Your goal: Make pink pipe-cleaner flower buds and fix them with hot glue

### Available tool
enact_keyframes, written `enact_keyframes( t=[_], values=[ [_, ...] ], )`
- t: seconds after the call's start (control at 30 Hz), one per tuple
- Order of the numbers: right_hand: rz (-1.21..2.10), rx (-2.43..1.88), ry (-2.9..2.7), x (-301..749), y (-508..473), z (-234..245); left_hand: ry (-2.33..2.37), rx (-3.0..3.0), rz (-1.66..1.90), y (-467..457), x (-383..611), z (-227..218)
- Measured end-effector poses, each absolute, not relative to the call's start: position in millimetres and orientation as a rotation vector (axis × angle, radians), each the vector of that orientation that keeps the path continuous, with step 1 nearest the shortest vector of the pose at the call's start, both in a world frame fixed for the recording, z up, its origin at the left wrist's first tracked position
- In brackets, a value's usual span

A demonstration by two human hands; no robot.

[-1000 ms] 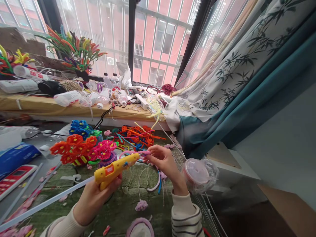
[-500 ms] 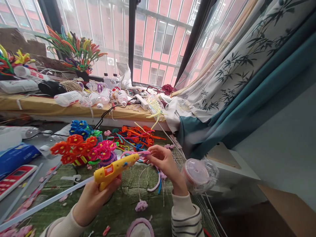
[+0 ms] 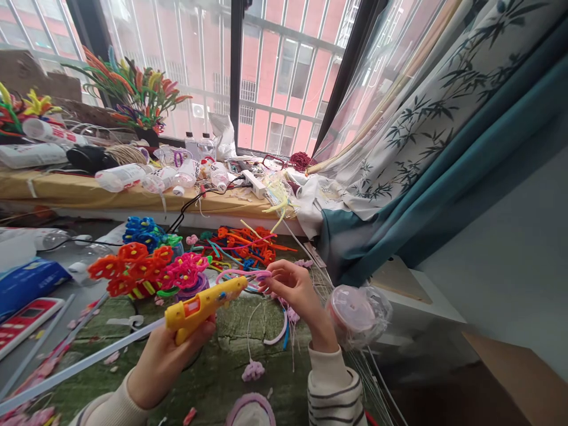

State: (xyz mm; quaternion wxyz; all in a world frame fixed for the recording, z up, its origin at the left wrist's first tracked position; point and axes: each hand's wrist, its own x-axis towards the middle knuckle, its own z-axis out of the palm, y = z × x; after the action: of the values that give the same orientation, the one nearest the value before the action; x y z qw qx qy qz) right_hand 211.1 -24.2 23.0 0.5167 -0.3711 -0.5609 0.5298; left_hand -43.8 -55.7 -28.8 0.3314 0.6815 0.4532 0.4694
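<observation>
My left hand is wrapped round the handle of a yellow hot glue gun, with a long pale glue stick running out of its back end. The gun's nozzle points up and right, close to my right hand. Between the fingertips of that hand is a pink pipe cleaner, whose free part curves left behind the gun. Its pinched end is partly hidden by the fingers. Below lies a small lilac pipe-cleaner flower on a thin stem.
Orange, blue and pink pipe-cleaner flowers stand left. Loose orange pieces lie behind my hands. A plastic-wrapped round tub is at right, a lilac-rimmed round container in front. Bottles crowd the sill.
The glue gun and my left hand have shifted slightly left, leaving the nozzle a little farther from my right fingers. My right hand keeps its pinch on the pink pipe cleaner.
</observation>
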Motion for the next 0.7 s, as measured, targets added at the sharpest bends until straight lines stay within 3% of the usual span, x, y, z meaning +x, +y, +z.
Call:
enact_keyframes(
  t=[0.7],
  values=[
    [1.29, -0.873, -1.366, 210, -24, 20, 1.25, 1.79, 1.247, -58, -38, -16]
  ],
)
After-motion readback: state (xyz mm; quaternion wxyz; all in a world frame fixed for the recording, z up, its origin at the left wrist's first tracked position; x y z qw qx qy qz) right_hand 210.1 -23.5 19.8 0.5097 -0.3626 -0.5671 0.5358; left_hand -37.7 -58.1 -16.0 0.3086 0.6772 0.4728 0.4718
